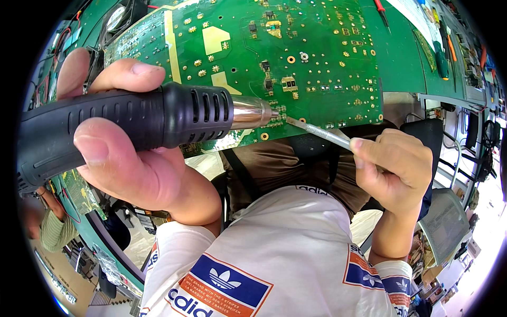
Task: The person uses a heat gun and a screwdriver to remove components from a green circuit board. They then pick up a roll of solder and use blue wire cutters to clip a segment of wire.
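Note:
A large green circuit board lies before me, its near edge reaching over my lap. My left hand is wrapped round the black handle of a hot air gun. The metal nozzle points right, its narrow tip just above small parts near the board's near edge. Pinched in my right hand is a slim silver hand tool with a flat blade tip. That tip is at the board close to the nozzle's end; whether it touches the board I cannot tell.
The board rests on a green bench top. A black fan stands far left. A red probe, a narrow green board strip and a green-handled screwdriver lie far right. A mesh chair is at right; another person's sleeve shows lower left.

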Tool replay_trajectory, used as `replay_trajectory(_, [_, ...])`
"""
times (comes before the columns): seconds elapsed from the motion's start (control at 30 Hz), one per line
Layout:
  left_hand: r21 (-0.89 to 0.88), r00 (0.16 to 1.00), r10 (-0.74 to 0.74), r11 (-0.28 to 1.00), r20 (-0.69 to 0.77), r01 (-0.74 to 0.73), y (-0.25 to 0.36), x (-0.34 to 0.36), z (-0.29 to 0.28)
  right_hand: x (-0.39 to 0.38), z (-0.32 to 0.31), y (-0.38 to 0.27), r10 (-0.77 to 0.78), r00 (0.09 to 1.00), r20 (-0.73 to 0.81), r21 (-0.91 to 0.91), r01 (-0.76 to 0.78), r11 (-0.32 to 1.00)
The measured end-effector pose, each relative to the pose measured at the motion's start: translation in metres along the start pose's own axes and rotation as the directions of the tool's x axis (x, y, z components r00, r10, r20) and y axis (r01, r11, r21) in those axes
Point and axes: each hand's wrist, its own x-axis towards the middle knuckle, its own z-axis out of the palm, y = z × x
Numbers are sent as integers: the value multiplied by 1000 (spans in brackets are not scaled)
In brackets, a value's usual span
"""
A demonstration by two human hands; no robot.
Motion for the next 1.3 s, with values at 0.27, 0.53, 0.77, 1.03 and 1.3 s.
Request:
replay_trajectory(0.27, [0,999,30,1000,33,-30,-3,2,-3,4,-8,3,65,995,76,23,-66,998])
replay_trajectory(0.53, [-10,999,30,1000,28,-29,-4,3,-4,3,-8,-1,109,991,76,29,-111,993])
replay_trajectory(0.77, [-9,998,37,999,40,-37,-7,4,-6,-5,1,-20,156,988,-6,-37,-156,987])
replay_trajectory(1.03, [32,999,31,999,-4,-31,-4,1,-1,-15,10,-41,123,992,-22,-46,-124,991])
replay_trajectory(1.3, [60,998,44,997,-37,-42,-6,1,-1,-22,22,-57,125,991,-47,-44,-127,991])
